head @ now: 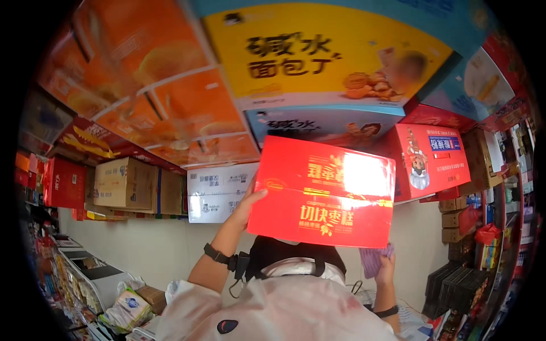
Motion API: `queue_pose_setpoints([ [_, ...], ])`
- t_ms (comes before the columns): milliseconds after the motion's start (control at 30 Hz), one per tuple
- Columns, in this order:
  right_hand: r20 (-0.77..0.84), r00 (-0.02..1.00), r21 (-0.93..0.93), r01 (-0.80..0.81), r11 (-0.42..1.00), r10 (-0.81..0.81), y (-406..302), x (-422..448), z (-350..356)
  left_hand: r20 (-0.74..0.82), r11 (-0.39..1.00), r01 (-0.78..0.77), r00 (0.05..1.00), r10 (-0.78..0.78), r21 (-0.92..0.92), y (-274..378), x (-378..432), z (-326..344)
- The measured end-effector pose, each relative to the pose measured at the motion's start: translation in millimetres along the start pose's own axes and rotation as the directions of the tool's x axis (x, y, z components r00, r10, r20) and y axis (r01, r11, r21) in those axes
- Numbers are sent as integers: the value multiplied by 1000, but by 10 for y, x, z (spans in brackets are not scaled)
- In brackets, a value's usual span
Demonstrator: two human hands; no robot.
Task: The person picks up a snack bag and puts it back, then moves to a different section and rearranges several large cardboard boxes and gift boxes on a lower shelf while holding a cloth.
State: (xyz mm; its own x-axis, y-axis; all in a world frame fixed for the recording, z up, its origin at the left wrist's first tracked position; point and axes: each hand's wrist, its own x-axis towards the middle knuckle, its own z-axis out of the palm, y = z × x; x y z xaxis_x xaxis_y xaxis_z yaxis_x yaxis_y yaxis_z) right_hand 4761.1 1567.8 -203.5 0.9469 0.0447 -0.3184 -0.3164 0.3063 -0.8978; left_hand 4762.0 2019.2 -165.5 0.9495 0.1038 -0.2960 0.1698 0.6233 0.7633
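A red cardboard box (290, 187) with gold printed lettering is held tilted in front of my body, and light glares off its upper right part. My left hand (251, 202) grips its left side, thumb over the top edge and the other fingers hidden behind. At the lower right corner of the box is my right hand (386, 266), with a crumpled purple cloth (372, 261) in its fingers. Whether these fingers also bear the box's weight I cannot tell. Directly beyond the red box stand stacked yellow and blue printed cartons (298, 55).
Large orange cartons (187, 93) rise at the upper left, with a white carton (217, 194) below them. Another red carton (431, 162) stands at right. Brown cartons (126, 183) line the left. Stocked shelves (507, 204) run along the right edge. A pale floor (170, 243) shows between.
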Motion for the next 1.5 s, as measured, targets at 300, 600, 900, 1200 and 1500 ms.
queue_pose_setpoints([
  [300,-285,954,79,-74,994,94,280,-314,14,97,997,20,995,-27,71,-420,59,-168],
  [600,-300,944,-6,-150,989,141,-52,324,396,-155,961,117,985,-79,251,-265,333,-261],
  [900,-81,993,246,-69,967,91,113,96,-148,-175,965,243,959,-223,104,-286,410,-377],
  [1200,-251,962,294,-31,955,108,257,-518,-1467,-270,983,-37,959,86,181,-862,-754,181],
  [1500,-197,978,217,-19,976,62,-132,-556,-1385,-196,996,-84,977,84,5,-655,-1388,1288],
])
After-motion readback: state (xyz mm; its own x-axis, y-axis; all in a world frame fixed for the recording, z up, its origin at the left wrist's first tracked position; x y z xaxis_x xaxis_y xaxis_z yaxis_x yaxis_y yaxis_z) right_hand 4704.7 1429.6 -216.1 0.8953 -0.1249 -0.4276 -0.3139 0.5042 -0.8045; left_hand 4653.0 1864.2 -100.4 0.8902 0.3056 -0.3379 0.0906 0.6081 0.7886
